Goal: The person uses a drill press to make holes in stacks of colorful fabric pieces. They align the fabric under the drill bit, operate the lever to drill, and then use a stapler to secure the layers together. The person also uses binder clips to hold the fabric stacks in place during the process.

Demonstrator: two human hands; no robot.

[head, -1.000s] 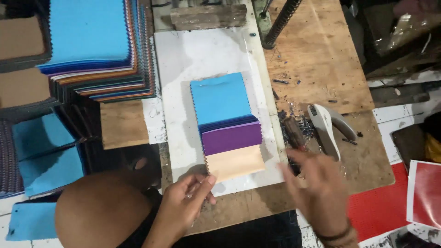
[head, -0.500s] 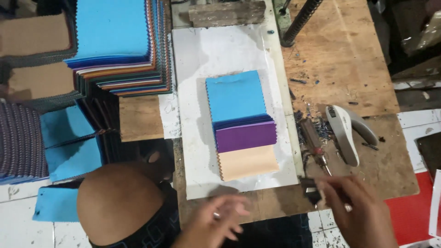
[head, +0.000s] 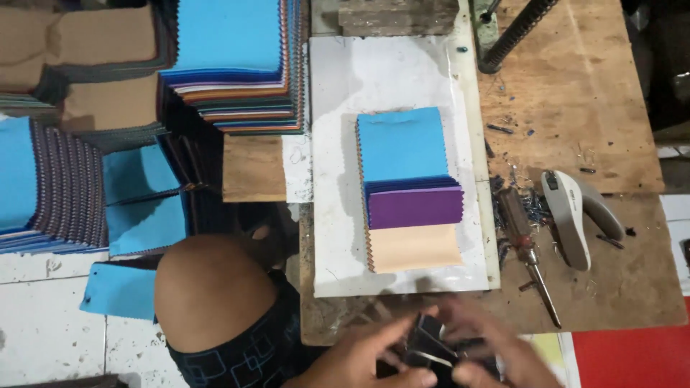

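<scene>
Both hands meet at the bottom edge of the view, below the table's front edge. My left hand and my right hand hold a small dark object between them; it is blurred and I cannot tell what it is. Above them on a white sheet lies a fanned stack of fabric swatches with pinked edges: light blue on top, then dark blue, purple and beige at the near end.
A screwdriver and a grey stapler lie on the wooden table amid metal scraps. Tall stacks of fabric swatches stand at the left. My knee is at the lower left.
My hands have pulled back from the swatch stack and the table's right side and come together at the bottom around the dark object. The view has shifted left.
</scene>
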